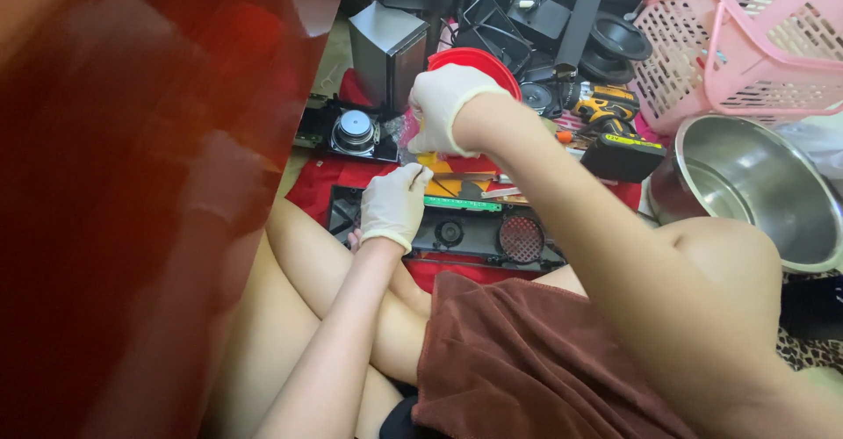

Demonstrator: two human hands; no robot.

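The black panel (479, 233) lies flat on the red cloth (320, 180) just beyond the knees, its long axis running left to right, with a round red grille (522, 239) near its right end. The left hand (394, 204) rests on the panel's left part, its gloved fingers bent down, and it is the nearer one. The right hand (443, 108) is above and behind the panel, closed on a small pink piece (408, 129).

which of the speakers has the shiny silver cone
The loose speaker on the red cloth, left of the gloved hands. Its centre is bright silver, whereas the black speaker by the pink basket and the panel's red-mesh one are not.
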